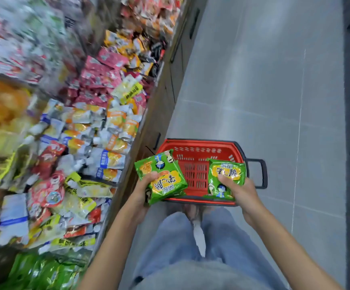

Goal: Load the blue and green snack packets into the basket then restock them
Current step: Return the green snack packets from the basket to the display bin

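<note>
Head view: looking down at a red basket on the grey floor, beside a shelf heaped with snacks
Left packet: glossy green, yellow panel with dark lettering; over the basket's left rim
Right packet: same green print; over the basket's right side
Left hand: curled round the left packet; thumb on top
Right hand: gripping the right packet; thumb on its face

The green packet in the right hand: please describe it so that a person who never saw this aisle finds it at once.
Find the red basket on the grey floor beside the snack shelf. Over its right side, next to the black handle, the right hand holds a green packet. The other green packet, in the left hand, is over the basket's left corner.
</note>
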Action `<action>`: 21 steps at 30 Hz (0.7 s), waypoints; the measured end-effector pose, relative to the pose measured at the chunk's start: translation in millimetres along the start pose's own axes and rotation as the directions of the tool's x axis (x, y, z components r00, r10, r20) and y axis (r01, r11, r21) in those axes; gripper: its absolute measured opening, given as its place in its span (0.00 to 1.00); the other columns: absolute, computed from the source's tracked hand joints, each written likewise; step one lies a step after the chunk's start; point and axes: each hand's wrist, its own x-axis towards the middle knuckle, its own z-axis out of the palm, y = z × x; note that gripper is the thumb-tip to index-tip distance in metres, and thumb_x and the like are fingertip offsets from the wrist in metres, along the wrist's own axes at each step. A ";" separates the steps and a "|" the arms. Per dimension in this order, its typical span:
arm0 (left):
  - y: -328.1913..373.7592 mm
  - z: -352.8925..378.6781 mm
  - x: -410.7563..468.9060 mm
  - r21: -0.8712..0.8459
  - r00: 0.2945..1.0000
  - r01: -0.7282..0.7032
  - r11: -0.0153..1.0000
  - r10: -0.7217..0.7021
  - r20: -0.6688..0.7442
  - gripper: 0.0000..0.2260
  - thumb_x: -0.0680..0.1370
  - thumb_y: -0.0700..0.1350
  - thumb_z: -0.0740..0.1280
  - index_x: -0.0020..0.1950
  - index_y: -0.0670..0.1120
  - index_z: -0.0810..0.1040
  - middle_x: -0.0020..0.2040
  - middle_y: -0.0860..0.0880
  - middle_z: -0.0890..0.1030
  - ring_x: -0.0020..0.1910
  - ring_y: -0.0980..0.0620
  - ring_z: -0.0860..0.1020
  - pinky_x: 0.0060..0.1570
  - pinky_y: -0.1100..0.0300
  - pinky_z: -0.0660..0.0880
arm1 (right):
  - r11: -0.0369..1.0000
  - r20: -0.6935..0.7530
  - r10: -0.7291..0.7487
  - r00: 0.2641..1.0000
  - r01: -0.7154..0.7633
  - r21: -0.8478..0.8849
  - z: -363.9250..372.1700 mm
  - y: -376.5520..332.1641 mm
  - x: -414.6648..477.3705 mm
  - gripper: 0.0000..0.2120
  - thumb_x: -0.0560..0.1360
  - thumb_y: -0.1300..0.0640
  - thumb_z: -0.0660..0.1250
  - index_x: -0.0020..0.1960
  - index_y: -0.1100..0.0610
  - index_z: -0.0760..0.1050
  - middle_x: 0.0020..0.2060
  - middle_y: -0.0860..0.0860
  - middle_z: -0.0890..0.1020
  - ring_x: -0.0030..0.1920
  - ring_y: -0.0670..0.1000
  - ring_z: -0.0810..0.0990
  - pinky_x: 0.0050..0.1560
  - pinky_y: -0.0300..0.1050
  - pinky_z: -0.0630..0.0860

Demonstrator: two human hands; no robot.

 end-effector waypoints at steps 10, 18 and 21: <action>-85.1 6.1 -119.6 -0.248 0.917 -0.250 0.936 0.147 -0.372 0.29 0.53 0.53 0.76 0.52 0.46 0.80 0.45 0.45 0.86 0.41 0.49 0.84 0.38 0.60 0.80 | 0.961 0.410 -0.021 0.912 0.132 -0.243 -16.7 -7.5 -51.3 0.06 0.70 0.59 0.72 0.45 0.52 0.78 0.43 0.52 0.84 0.44 0.52 0.83 0.46 0.44 0.80; -189.2 7.9 -229.3 -0.406 0.717 -0.510 0.758 0.114 -0.687 0.41 0.41 0.60 0.80 0.51 0.46 0.81 0.46 0.45 0.85 0.42 0.49 0.84 0.54 0.51 0.74 | 0.849 0.712 0.144 0.687 0.283 -0.445 19.5 26.6 -98.2 0.06 0.71 0.62 0.71 0.48 0.57 0.79 0.47 0.57 0.84 0.46 0.55 0.82 0.49 0.48 0.80; -219.0 5.9 -262.2 -0.427 0.637 -0.597 0.679 0.078 -0.767 0.43 0.40 0.61 0.80 0.51 0.46 0.80 0.45 0.46 0.85 0.41 0.50 0.84 0.53 0.52 0.74 | 0.799 0.766 0.232 0.599 0.331 -0.501 43.7 48.4 -122.3 0.07 0.70 0.62 0.71 0.48 0.57 0.79 0.47 0.58 0.84 0.46 0.56 0.82 0.53 0.52 0.78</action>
